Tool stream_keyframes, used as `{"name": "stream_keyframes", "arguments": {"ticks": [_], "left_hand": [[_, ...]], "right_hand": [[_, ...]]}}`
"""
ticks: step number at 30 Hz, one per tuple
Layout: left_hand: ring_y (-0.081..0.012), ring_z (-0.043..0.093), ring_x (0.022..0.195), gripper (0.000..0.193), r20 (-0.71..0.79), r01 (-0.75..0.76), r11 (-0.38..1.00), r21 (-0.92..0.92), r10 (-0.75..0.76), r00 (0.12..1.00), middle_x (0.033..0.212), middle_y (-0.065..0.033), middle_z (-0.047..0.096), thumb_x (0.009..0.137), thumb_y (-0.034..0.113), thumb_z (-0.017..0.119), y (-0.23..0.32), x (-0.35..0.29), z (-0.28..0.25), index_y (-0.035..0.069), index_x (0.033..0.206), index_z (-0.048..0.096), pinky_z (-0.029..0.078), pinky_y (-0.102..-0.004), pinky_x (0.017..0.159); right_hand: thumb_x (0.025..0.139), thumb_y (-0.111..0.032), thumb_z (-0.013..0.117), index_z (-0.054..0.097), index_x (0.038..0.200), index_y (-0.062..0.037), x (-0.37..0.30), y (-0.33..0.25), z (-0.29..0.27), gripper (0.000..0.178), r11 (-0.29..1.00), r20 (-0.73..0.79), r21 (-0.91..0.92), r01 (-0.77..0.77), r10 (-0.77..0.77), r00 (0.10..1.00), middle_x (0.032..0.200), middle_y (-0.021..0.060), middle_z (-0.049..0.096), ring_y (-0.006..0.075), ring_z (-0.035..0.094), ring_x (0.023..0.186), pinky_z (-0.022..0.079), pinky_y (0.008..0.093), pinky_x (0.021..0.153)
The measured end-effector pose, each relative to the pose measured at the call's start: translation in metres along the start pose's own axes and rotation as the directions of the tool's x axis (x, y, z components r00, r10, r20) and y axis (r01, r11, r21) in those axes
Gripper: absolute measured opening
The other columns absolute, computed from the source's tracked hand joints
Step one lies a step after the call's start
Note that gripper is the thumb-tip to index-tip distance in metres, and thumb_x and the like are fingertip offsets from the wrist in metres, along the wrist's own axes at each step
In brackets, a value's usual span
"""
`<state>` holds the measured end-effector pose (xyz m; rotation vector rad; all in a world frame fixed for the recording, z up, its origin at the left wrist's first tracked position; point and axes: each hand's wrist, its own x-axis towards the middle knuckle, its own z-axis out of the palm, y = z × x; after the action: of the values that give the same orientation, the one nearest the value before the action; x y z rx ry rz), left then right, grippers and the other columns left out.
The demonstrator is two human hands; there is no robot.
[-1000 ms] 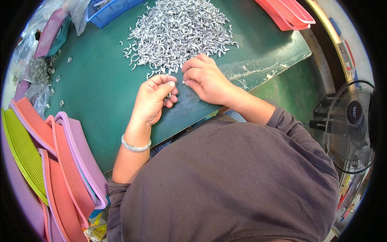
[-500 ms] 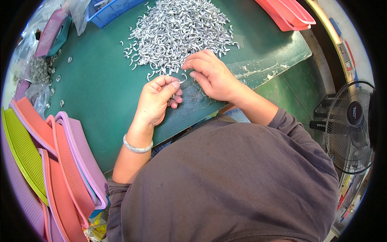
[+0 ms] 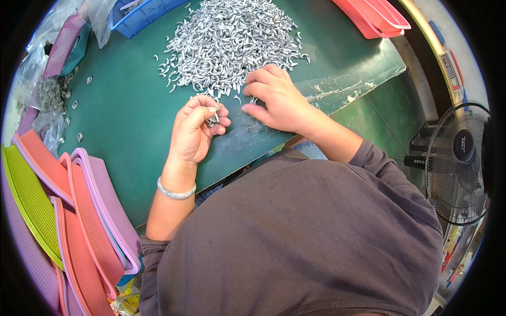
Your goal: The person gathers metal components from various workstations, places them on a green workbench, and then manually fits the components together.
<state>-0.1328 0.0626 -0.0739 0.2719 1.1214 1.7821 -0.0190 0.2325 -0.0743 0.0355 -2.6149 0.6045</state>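
My left hand [image 3: 196, 129] is closed, palm partly turned up, around several small curved silver metal pieces [image 3: 213, 120]; how many it holds is hidden. Beside it, my right hand [image 3: 276, 102] is low over the table with bent fingers, and a bit of silver metal [image 3: 253, 100] shows between its thumb and fingers. A single loose curved piece [image 3: 237, 99] lies between the two hands. Just beyond them rises a large heap of the same crescent-shaped pieces [image 3: 232, 45], with strays around its edge.
The green table [image 3: 121, 105] has a worn, taped right edge [image 3: 342, 89]. Perforated plastic baskets [image 3: 100, 200] are stacked at left. Metal rings [image 3: 75, 105] lie near plastic bags. A blue bin [image 3: 142, 18] and red trays [image 3: 371, 18] stand at the back; a fan [image 3: 458, 163] is at right.
My left hand has drawn slightly left and down; the curved piece at its fingertips now sits nearer the palm. My right hand has lowered, thumb downward, and a loose piece now shows between the hands.
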Motion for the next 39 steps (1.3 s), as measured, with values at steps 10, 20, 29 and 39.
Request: {"name": "stream_keyframes", "arguments": {"ticks": [10, 20, 29, 39], "left_hand": [[-0.0168, 0.057, 0.062, 0.013, -0.06, 0.041, 0.999, 0.023, -0.039, 0.997, 0.077, -0.0103, 0.058, 0.078, 0.004, 0.05, 0.0, 0.002, -0.003, 0.0, 0.09, 0.053, 0.047, -0.0238, 0.052], [-0.0106, 0.055, 0.056, 0.009, -0.066, 0.071, 0.97, 0.233, -0.057, 0.996, 0.071, -0.0057, 0.059, 0.082, 0.011, 0.057, -0.004, -0.002, 0.011, 0.003, 0.087, 0.056, 0.044, -0.019, 0.047], [-0.0143, 0.057, 0.064, 0.003, 0.02, 0.061, 0.998, 0.032, -0.061, 0.998, 0.077, -0.0084, 0.058, 0.08, 0.005, 0.053, -0.003, -0.001, 0.005, 0.004, 0.083, 0.052, 0.046, -0.0227, 0.053], [-0.0143, 0.056, 0.065, 0.004, 0.042, 0.085, 0.996, -0.003, -0.085, 0.995, 0.076, -0.0075, 0.058, 0.08, 0.007, 0.054, -0.001, -0.001, 0.006, 0.004, 0.082, 0.052, 0.045, -0.0229, 0.053]], "right_hand": [[0.065, -0.012, 0.062, 0.059, 0.068, -0.0074, 0.008, -0.004, 0.02, 0.006, 0.997, -0.086, -0.074, 0.023, -0.03, 0.996, 0.08, 0.0022, 0.052, 0.0221, 0.046, 0.084, 0.035, 0.035, 0.076], [0.071, -0.001, 0.058, 0.059, 0.083, -0.003, 0.012, -0.006, -0.003, 0.013, 0.979, -0.113, 0.175, 0.102, -0.083, 0.99, 0.088, 0.0075, 0.053, 0.0254, 0.048, 0.082, 0.04, 0.0336, 0.073], [0.07, -0.005, 0.058, 0.062, 0.079, -0.0057, -0.001, 0.011, -0.005, 0.01, 1.0, 0.02, 0.008, 0.03, -0.031, 0.999, 0.087, 0.0053, 0.053, 0.0247, 0.047, 0.085, 0.038, 0.035, 0.077], [0.069, -0.002, 0.06, 0.059, 0.077, -0.0049, -0.001, 0.012, -0.003, 0.009, 0.998, 0.004, 0.05, 0.035, -0.035, 0.999, 0.087, 0.0049, 0.053, 0.0237, 0.047, 0.084, 0.04, 0.0328, 0.077]]}}
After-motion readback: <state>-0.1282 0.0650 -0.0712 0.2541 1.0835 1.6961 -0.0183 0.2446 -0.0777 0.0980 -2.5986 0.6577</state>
